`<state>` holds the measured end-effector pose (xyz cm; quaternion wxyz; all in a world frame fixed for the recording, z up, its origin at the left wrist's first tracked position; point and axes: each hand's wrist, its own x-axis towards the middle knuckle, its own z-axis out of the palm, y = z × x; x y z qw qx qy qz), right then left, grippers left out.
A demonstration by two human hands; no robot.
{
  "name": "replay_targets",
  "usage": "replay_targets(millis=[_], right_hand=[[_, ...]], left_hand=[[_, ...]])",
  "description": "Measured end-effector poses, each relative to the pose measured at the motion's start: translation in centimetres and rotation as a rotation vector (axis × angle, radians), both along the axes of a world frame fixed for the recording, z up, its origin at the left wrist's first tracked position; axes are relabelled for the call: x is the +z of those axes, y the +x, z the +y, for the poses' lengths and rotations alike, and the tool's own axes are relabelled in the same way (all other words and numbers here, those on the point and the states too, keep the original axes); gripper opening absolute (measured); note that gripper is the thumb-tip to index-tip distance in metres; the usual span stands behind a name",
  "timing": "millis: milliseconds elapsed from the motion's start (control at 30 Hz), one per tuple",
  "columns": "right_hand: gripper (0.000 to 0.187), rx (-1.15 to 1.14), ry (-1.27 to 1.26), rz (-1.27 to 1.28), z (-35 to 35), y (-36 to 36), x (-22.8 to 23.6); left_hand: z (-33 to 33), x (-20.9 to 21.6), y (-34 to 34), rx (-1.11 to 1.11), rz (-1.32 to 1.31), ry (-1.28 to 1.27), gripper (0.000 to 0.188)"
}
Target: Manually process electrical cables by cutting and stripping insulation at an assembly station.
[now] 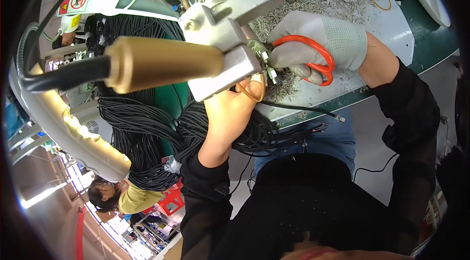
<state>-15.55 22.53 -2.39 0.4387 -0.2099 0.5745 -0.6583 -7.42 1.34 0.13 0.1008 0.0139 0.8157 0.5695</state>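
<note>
1. Extending toward the upper right, the green worktop (425,47) carries a white board (399,32).
2. Thick bundles of black cable (139,118) lie at left, beside the left forearm.
3. A bronze-coloured cylinder (166,64), joined to a metal block (225,75), crosses my view and hides part of the working spot.
4. The right hand (313,40), in a pale glove, lies over the board; its fingers are curled closed around a red-handled hand tool.
5. The left hand (230,113) is bare, just below the block. Its fingers are bent, their tips partly covered; I cannot tell how far they close or what exactly they grip.
6. The red-handled hand tool (320,50) sits in the gloved grasp, its handles looping out rightward and its working end pointing toward the left fingertips.
7. A tan band (250,96) loops at the left fingers.
8. Silver connector pieces (272,75) stand between the two hands; I cannot make out whether the tool touches them.
9. Tiny metal clippings (338,8) litter the board.
</note>
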Motion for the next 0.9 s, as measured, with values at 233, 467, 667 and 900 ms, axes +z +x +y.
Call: replay_targets(millis=[233, 467, 667, 900], right_hand=[[0.027, -0.032, 0.085, -0.078, -0.1, 0.2, 0.7], [0.028, -0.026, 0.204, 0.002, -0.2, 0.5, 2.0], [0.028, -0.171, 0.112, 0.263, 1.3, 4.2, 3.8], [0.021, -0.683, 0.605, 0.772, 2.3, 12.4, 5.6]], left_hand=[[0.3, -1.0, -0.2, 0.083, 0.158, -0.059, 0.019], [0.8, 0.2, -0.1, 0.099, 0.005, 0.063, 0.019], [-0.4, -0.4, 1.4, 0.073, -0.145, 0.562, 0.016], [0.1, 1.6, 8.5, -0.088, -0.457, 0.703, 0.018]])
